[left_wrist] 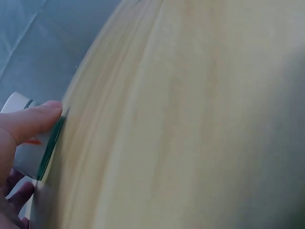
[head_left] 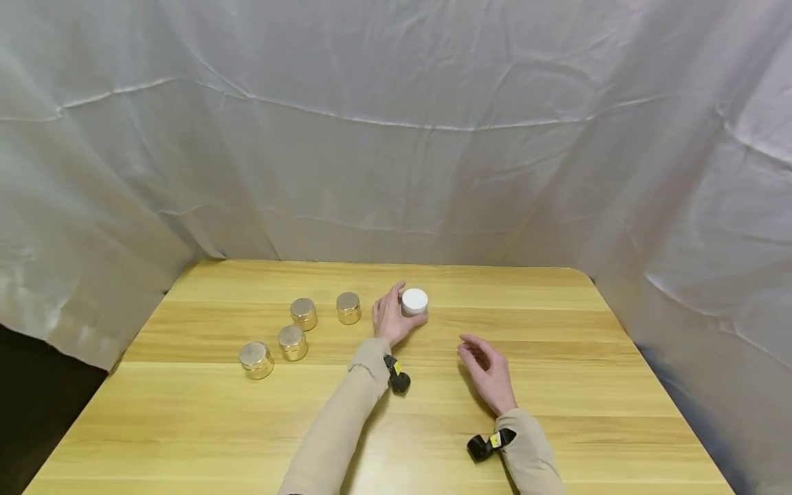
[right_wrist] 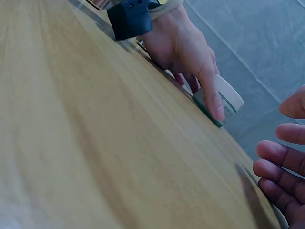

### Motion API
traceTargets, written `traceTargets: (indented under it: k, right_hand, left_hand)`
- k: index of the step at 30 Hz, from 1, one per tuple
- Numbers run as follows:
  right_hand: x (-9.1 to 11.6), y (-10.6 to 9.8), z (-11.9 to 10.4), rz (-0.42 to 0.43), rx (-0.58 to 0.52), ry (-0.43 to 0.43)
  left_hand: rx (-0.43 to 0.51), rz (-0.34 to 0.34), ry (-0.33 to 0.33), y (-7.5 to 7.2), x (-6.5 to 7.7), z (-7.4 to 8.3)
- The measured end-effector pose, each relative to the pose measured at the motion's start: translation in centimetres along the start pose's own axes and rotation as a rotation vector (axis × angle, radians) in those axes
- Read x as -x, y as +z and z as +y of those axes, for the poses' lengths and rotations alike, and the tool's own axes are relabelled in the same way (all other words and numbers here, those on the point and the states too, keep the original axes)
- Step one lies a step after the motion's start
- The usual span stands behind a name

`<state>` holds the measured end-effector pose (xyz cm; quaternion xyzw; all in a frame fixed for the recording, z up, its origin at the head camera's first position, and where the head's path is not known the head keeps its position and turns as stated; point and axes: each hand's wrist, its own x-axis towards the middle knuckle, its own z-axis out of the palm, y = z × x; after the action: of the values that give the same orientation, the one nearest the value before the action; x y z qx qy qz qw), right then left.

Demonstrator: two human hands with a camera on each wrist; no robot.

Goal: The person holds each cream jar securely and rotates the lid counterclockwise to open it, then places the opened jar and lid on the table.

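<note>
Toward the back middle of the table stands a white-lidded jar (head_left: 414, 301), upright on the wood. My left hand (head_left: 392, 322) holds it from the left, thumb on the near side and fingers round the far side. In the left wrist view the thumb lies across the jar's pale side (left_wrist: 28, 160), which has a green band at its base. My right hand (head_left: 487, 371) hovers nearer the front right, holding nothing, its fingers loosely bent. From the right wrist, its fingertips (right_wrist: 271, 151) appear apart from the jar (right_wrist: 228, 98).
Several gold lidded jars stand left of my left hand, among them one nearest the hand (head_left: 348, 308) and one farthest left (head_left: 256, 360). The wooden table (head_left: 594, 385) ends at a grey curtain (head_left: 396, 179) behind. Each wrist wears a small black camera.
</note>
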<state>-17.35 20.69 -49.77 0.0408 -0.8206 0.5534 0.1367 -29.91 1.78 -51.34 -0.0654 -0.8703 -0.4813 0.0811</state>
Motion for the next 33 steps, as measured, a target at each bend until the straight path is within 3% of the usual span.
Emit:
traceTargets:
  k: [5,11,14,24,33]
  right_hand:
    - [-0.3,0.1,1.9,0.007,0.002,0.002]
    - [-0.5,0.0,2.3,0.003,0.0,-0.01]
    - [-0.5,0.1,2.3,0.001,0.011,-0.015]
    - [-0.4,0.0,2.2,-0.016,0.033,0.01]
    - [-0.3,0.0,2.1,-0.028,0.052,0.001]
  left_hand:
    - [-0.031,-0.075,0.032,-0.7,0.7,0.1]
    - [-0.094,-0.206,0.079,-1.8,2.2,0.6]
    - [-0.099,-0.241,0.09,-2.4,3.2,0.9]
    - [-0.156,-0.311,0.127,-3.9,6.3,1.7]
    - [-0.153,-0.288,0.106,-4.8,9.3,2.2]
